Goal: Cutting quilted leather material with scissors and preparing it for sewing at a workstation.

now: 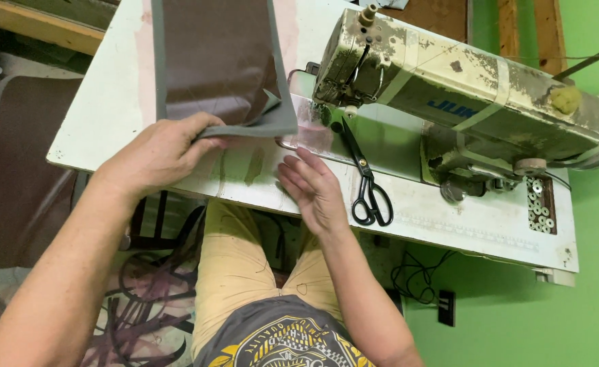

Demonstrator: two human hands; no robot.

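Brown fabric point(214, 58) with a grey border lies flat on the white worktop point(102, 115), to the left of the sewing machine point(463, 88), its near right corner curled up close to the needle. My left hand point(160, 153) grips the near grey edge of that piece, fingers folded over the cloth and thumb tucked under it. My right hand point(313, 190) is released and holds nothing; it hovers with the palm turned toward the left and the fingers spread loosely, just over the front edge of the worktop, near the metal plate below the needle. Black-handled scissors point(365, 183) lie closed on the worktop just to the right of that hand, blades pointing toward the needle. Further right, a row of small metal bobbins point(539, 207) sits in a recess beside the worn, cream-coloured machine body. More brown and grey material point(14, 170) hangs off to my left, below the worktop.
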